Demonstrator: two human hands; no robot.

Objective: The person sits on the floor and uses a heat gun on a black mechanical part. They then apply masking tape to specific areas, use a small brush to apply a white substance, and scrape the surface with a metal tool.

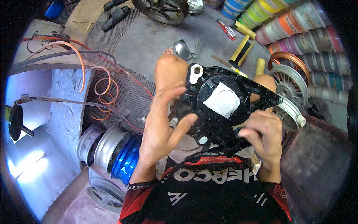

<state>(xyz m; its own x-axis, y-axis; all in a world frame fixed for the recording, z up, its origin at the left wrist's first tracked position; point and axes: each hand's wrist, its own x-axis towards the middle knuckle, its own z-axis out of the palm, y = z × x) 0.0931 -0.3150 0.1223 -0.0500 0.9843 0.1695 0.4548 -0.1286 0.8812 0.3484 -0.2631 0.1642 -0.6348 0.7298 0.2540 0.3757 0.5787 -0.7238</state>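
A black cast metal part (220,128), broad and full of holes and ribs, lies across my lap. White tape (222,101) covers its round middle, with a circular outline pressed into it. A light ring-shaped lug (196,73) marks its far left corner. My left hand (164,119) grips the part's left edge; thumb and index finger stretch over it, and the other fingers are hidden. At the near right side, my right hand (263,134) is curled closed around a small dark thing (238,129), mostly covered by the fingers, so I cannot tell its kind.
Wheel rims, one blue (126,158), stand to the left near an orange coiled hose (108,89). Further rims (287,84) lean at the right. Stacked tubs (294,24) line the far right. Tape rolls (241,50) and a long thin tool (228,65) lie on the floor ahead.
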